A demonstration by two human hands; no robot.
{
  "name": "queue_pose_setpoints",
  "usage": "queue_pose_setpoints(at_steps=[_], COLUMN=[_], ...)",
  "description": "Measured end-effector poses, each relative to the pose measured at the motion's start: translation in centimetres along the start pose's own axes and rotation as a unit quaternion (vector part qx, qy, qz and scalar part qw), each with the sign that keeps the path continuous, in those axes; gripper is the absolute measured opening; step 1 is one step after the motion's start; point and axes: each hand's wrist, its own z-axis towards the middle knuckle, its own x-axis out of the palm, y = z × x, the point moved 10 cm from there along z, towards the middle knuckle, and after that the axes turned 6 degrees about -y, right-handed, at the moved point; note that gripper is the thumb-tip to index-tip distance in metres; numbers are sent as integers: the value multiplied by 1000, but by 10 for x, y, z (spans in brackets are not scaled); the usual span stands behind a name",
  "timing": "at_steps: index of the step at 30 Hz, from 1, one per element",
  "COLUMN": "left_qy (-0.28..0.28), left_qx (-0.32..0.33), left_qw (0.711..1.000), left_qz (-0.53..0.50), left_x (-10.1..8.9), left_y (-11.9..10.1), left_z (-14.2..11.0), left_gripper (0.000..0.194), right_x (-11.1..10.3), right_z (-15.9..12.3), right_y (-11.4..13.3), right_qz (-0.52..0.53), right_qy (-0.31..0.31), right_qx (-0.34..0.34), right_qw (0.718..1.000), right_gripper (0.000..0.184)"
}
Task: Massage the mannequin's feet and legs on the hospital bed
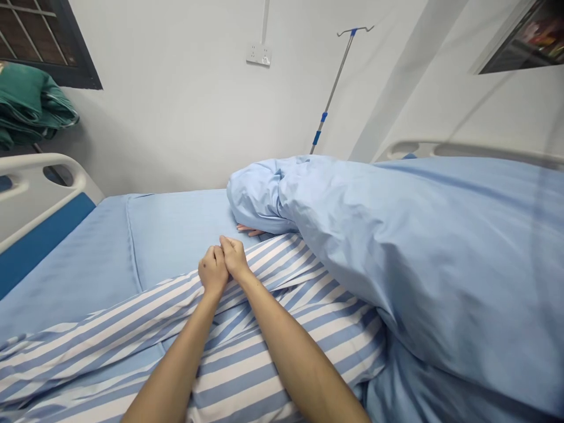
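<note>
Side by side and touching, my left hand (pixel 214 271) and my right hand (pixel 234 257) are closed at the far edge of a blue-and-white striped cloth (pixel 282 346). Their curled fingers appear to grip its upper edge, though the cloth inside the fists is hidden. The striped cloth stretches in folds along the near side of the bed and passes beneath both forearms. To the right, a light blue quilt (pixel 423 247) lies bunched over it. Fingers of another hand (pixel 249 230) peek out from beneath the quilt's far-left end, just beyond my right hand.
A blue sheet (pixel 176 226) covers the mattress. Pale bed boards stand at the left (pixel 39 182) and the far right (pixel 476 148). An IV pole (pixel 337 82) rises behind the quilt. Folded green cloth (pixel 35 103) is at upper left; a wall socket (pixel 259 54) is behind.
</note>
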Motion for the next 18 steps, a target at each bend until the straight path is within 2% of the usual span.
queue_pose_setpoints(at_steps=[3, 6, 10, 12, 15, 18], left_qy=[20, 19, 15, 16, 26, 36], left_qx=[15, 13, 3, -4, -17, -27], left_qw=[998, 997, 996, 995, 995, 997], left_qz=[52, 71, 93, 95, 100, 70], left_x=[9, 9, 9, 10, 13, 22], left_y=[6, 8, 9, 10, 8, -7], left_z=[-7, -7, -8, -9, -4, 8], left_gripper=[30, 33, 32, 32, 32, 31], right_x=[-3, -1, 2, -5, -21, -29], right_z=[3, 8, 9, 7, 8, 14], right_y=[0, 3, 23, 27, 19, 9], right_qz=[-7, -72, -212, -238, -225, -128], right_qy=[-11, 19, 106, 108, 72, 64], right_qx=[1, 15, -74, -103, -89, -48], right_qw=[1000, 997, 969, 960, 968, 989], right_gripper=[37, 36, 39, 39, 40, 41])
